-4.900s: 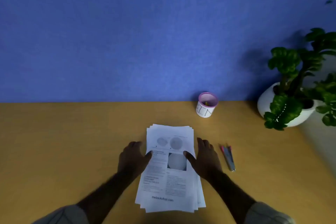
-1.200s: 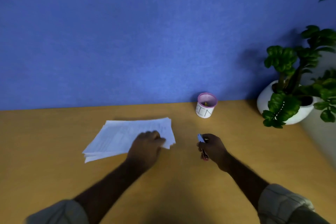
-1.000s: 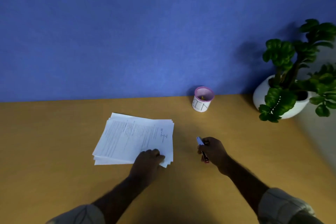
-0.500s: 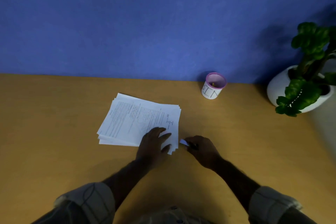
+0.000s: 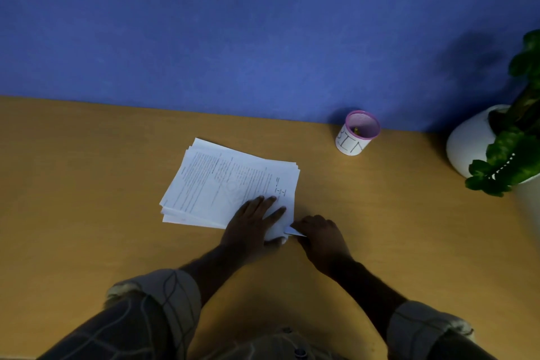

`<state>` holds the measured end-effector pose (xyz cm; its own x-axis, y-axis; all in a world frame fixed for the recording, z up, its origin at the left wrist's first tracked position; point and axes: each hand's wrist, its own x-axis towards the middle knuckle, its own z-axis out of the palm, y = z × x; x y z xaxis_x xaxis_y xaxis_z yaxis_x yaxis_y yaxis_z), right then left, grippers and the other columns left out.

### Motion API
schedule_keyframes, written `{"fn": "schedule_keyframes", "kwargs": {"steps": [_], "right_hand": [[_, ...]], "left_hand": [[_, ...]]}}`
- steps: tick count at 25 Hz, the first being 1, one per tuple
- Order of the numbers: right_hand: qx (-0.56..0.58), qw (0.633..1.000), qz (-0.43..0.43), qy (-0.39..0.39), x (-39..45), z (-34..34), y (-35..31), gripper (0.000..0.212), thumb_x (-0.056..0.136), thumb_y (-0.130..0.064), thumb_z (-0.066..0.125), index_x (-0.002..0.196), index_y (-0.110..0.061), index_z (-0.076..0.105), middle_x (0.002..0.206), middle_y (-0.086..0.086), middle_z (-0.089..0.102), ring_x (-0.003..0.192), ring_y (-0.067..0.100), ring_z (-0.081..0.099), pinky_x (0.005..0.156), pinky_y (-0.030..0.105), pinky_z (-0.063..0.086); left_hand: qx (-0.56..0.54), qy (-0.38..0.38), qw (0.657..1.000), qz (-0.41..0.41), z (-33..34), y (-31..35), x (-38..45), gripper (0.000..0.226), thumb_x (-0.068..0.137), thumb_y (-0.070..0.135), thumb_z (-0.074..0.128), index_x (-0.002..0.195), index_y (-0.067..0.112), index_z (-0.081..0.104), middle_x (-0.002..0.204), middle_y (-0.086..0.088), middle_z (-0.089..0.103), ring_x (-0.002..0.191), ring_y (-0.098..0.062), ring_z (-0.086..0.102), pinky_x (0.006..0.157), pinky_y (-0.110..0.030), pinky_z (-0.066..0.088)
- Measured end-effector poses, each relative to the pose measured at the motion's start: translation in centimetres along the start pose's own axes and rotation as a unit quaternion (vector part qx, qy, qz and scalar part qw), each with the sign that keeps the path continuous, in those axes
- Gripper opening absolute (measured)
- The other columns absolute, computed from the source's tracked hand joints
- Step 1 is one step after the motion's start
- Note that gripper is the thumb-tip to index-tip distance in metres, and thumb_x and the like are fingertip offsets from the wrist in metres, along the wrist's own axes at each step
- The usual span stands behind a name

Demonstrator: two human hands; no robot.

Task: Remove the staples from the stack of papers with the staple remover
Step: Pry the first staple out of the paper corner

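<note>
the task looks barely begun: the stack of papers (image 5: 230, 184) lies whole on the desk (image 5: 87, 184), left of the pink-rimmed cup (image 5: 358, 133), and no pulled staple shows. the left hand (image 5: 252, 221) presses flat, fingers straight, on the stack's near right corner. the right hand (image 5: 320, 232), curled, holds the staple remover (image 5: 293, 231) with its tip at that corner; whether it has caught a staple i cannot tell. every staple seems left to do. against 0.5 s ago, the right hand has closed in to touch the corner, and the left has barely shifted.
</note>
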<state>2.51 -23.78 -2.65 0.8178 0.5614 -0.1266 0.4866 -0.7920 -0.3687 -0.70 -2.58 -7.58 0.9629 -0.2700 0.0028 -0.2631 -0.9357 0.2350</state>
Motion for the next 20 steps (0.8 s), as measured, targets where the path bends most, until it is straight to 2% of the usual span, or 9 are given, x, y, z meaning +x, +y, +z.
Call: {"fn": "schedule_keyframes", "kwargs": {"steps": [3,6,17,20], "right_hand": [[-0.009,1.000,-0.006,0.000,0.1,0.2,-0.2,0.029,0.097,-0.033,0.049,0.124,-0.031,0.060,0.115,-0.005,0.064,0.107,0.015,0.053,0.091,0.033,0.040],[-0.013,1.000,-0.009,0.001,0.1,0.5,0.0,0.028,0.096,-0.032,0.050,0.122,-0.031,0.060,0.116,-0.005,0.064,0.109,0.015,0.053,0.093,0.034,0.040],[-0.036,0.999,-0.025,0.006,0.3,1.0,-0.4,0.028,0.095,-0.027,0.054,0.123,-0.028,0.061,0.115,-0.005,0.066,0.106,0.012,0.056,0.091,0.032,0.042],[-0.043,0.998,-0.035,0.018,0.1,1.0,-0.6,0.028,0.093,-0.024,0.057,0.120,-0.023,0.064,0.109,-0.001,0.069,0.100,0.017,0.060,0.083,0.034,0.046]], "left_hand": [[0.011,0.001,1.000,-0.001,0.5,-0.8,0.0,0.077,0.093,0.069,0.038,0.155,0.022,0.032,0.164,-0.009,0.025,0.151,-0.032,0.023,0.120,-0.054,0.025],[0.019,0.001,1.000,0.010,1.0,-1.1,0.0,0.075,0.095,0.068,0.033,0.156,0.024,0.030,0.165,-0.008,0.022,0.152,-0.031,0.019,0.121,-0.054,0.021],[0.022,0.013,1.000,0.013,1.4,-1.3,0.2,0.077,0.092,0.074,0.033,0.154,0.030,0.030,0.165,-0.008,0.022,0.152,-0.032,0.019,0.121,-0.055,0.021],[0.022,0.020,1.000,0.011,1.5,-1.3,0.2,0.077,0.091,0.075,0.034,0.153,0.030,0.032,0.165,-0.008,0.023,0.151,-0.032,0.021,0.121,-0.055,0.021]]}}
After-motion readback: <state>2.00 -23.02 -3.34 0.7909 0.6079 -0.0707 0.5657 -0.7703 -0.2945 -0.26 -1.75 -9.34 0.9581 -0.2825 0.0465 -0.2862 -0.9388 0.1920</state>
